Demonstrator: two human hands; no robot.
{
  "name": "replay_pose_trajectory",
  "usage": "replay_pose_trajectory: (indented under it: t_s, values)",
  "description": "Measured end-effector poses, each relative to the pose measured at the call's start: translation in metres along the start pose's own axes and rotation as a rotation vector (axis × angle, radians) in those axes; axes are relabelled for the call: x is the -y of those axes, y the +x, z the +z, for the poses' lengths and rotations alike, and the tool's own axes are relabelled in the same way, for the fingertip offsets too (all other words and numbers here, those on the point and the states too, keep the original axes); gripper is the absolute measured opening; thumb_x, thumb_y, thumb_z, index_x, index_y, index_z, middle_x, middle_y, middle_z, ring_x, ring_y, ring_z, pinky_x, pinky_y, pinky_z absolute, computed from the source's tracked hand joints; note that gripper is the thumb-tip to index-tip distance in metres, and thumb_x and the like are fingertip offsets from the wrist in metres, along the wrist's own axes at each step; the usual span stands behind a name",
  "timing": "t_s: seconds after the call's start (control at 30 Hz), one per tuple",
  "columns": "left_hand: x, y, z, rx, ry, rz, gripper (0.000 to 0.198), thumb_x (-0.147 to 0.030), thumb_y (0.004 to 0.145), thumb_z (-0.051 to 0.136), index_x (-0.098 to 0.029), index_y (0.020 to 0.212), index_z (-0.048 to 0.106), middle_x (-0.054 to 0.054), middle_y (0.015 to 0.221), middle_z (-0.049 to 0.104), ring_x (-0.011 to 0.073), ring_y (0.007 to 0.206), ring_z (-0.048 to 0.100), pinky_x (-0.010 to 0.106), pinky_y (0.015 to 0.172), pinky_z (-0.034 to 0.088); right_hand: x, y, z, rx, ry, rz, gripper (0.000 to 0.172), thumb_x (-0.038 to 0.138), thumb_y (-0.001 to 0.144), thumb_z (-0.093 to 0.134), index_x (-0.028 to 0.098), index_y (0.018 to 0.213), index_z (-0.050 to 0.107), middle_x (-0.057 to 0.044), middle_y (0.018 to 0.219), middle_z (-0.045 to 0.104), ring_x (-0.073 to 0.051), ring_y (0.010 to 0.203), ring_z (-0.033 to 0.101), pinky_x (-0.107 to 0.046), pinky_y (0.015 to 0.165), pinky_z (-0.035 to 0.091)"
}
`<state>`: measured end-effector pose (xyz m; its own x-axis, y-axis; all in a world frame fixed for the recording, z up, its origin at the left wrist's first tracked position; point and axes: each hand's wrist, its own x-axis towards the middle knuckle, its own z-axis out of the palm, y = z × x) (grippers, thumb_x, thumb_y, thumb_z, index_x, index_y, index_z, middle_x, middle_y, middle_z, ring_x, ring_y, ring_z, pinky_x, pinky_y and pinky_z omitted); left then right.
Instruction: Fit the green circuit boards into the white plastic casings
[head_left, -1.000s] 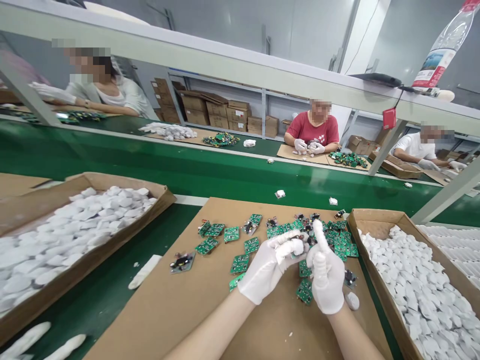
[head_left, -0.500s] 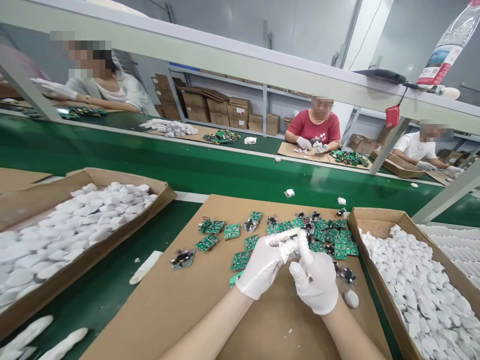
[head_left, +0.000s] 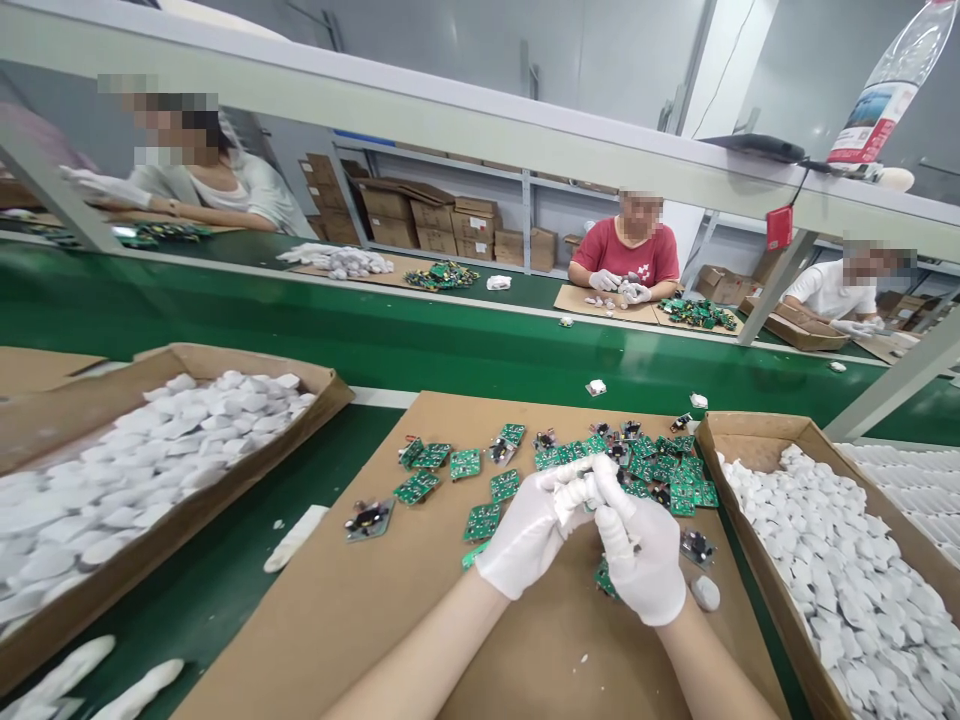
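Both my hands wear white gloves and meet over the cardboard sheet (head_left: 360, 610). My left hand (head_left: 529, 525) has its fingers closed round a white putty-like lump (head_left: 574, 496); glove and lump are hard to tell apart. My right hand (head_left: 646, 555) is closed too, with finger and thumb bent against that lump. A green circuit board (head_left: 604, 578) shows just below my right hand; whether it is held or lies on the cardboard, I cannot tell. Beyond my fingers is a pile of green circuit boards (head_left: 660, 470). A grey-white lump (head_left: 705, 593) lies right of my right hand.
Cardboard trays of white lumps stand left (head_left: 330, 385) and right (head_left: 757, 428). A green conveyor belt (head_left: 450, 345) crosses behind, carrying boards topped with white (head_left: 596, 387). Loose white finger-shaped pieces (head_left: 296, 538) lie at left. Several co-workers sit across the belt.
My right hand has shifted slightly right and down, and a green board now shows beneath it. The boards on the belt have moved right.
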<state>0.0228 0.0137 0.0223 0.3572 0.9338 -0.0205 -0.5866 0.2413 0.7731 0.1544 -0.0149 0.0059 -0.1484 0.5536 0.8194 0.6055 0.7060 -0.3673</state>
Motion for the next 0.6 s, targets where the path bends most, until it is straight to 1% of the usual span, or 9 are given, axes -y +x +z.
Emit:
replay_pose_trajectory:
  t_s: [0.03, 0.1, 0.2, 0.27, 0.33, 0.4, 0.47, 0.53, 0.6]
  values:
    - [0.001, 0.000, -0.001, 0.003, -0.005, 0.004, 0.028, -0.033, 0.062, 0.086, -0.013, 0.079, 0.074, 0.007, 0.079, 0.068, 0.0185, 0.078, 0.060, 0.030, 0.076, 0.051, 0.001, 0.002, 0.000, -0.015, -0.018, -0.010, 0.044, 0.029, 0.100, 0.042, 0.020, 0.142, 0.051, 0.000, 0.058, 0.061, -0.012, 0.048, 0.049, -0.024, 0.050, 0.041]
    - [0.002, 0.000, -0.003, 0.025, -0.017, 0.014, 0.026, -0.034, 0.065, 0.084, -0.013, 0.074, 0.072, 0.004, 0.071, 0.063, 0.0146, 0.070, 0.056, 0.027, 0.071, 0.050, 0.003, 0.005, 0.001, -0.030, -0.029, 0.020, 0.049, 0.030, 0.098, 0.047, 0.016, 0.145, 0.046, 0.004, 0.051, 0.054, -0.010, 0.042, 0.043, -0.021, 0.047, 0.039]
    - [-0.002, 0.000, -0.001, 0.061, -0.012, 0.045, 0.023, -0.034, 0.070, 0.080, -0.015, 0.066, 0.067, 0.000, 0.066, 0.054, 0.0113, 0.063, 0.050, 0.023, 0.064, 0.047, 0.003, 0.008, 0.001, -0.015, -0.054, 0.041, 0.054, 0.038, 0.095, 0.054, 0.014, 0.143, 0.049, 0.007, 0.044, 0.046, -0.008, 0.038, 0.036, -0.019, 0.043, 0.036]
    - [-0.005, -0.001, 0.000, 0.093, 0.024, 0.056, 0.022, -0.028, 0.072, 0.077, -0.015, 0.059, 0.064, 0.004, 0.075, 0.058, 0.0146, 0.072, 0.054, 0.024, 0.065, 0.047, 0.002, 0.010, 0.002, -0.006, -0.096, 0.011, 0.049, 0.039, 0.095, 0.053, 0.017, 0.139, 0.054, 0.006, 0.045, 0.049, -0.009, 0.039, 0.038, -0.019, 0.044, 0.037]
    - [-0.008, -0.002, 0.000, 0.124, 0.057, 0.053, 0.022, -0.022, 0.072, 0.073, -0.015, 0.055, 0.063, 0.007, 0.087, 0.062, 0.0205, 0.088, 0.057, 0.025, 0.070, 0.048, -0.001, 0.011, 0.002, -0.012, -0.126, -0.016, 0.044, 0.038, 0.098, 0.049, 0.019, 0.137, 0.057, 0.003, 0.050, 0.057, -0.010, 0.041, 0.043, -0.020, 0.047, 0.040]
    - [-0.009, -0.002, -0.003, 0.146, 0.035, 0.047, 0.015, -0.021, 0.071, 0.071, -0.016, 0.057, 0.066, 0.009, 0.089, 0.063, 0.0253, 0.099, 0.058, 0.027, 0.073, 0.048, -0.003, 0.010, 0.003, -0.016, -0.134, -0.034, 0.043, 0.036, 0.099, 0.047, 0.021, 0.138, 0.056, 0.000, 0.058, 0.065, -0.011, 0.044, 0.050, -0.021, 0.050, 0.043]
    - [-0.008, -0.002, -0.007, 0.154, -0.046, 0.036, 0.011, -0.026, 0.069, 0.071, -0.016, 0.065, 0.072, 0.009, 0.081, 0.063, 0.0273, 0.096, 0.060, 0.029, 0.072, 0.049, -0.006, 0.007, 0.004, -0.013, -0.125, -0.045, 0.043, 0.032, 0.097, 0.050, 0.023, 0.139, 0.055, -0.001, 0.064, 0.069, -0.012, 0.047, 0.054, -0.022, 0.051, 0.045]
    - [-0.006, -0.001, -0.010, 0.153, -0.127, 0.008, 0.021, -0.033, 0.069, 0.070, -0.015, 0.077, 0.076, 0.008, 0.075, 0.063, 0.0274, 0.090, 0.061, 0.032, 0.071, 0.049, -0.008, 0.005, 0.004, -0.016, -0.111, -0.046, 0.045, 0.027, 0.096, 0.053, 0.024, 0.140, 0.053, -0.001, 0.066, 0.070, -0.012, 0.049, 0.055, -0.022, 0.052, 0.045]
    - [-0.005, -0.002, -0.009, 0.143, -0.116, 0.010, 0.027, -0.040, 0.073, 0.070, -0.015, 0.080, 0.076, 0.008, 0.073, 0.062, 0.0278, 0.090, 0.061, 0.033, 0.071, 0.049, -0.009, 0.004, 0.004, -0.017, -0.108, -0.052, 0.047, 0.024, 0.095, 0.053, 0.023, 0.143, 0.050, 0.000, 0.066, 0.069, -0.011, 0.048, 0.053, -0.021, 0.052, 0.043]
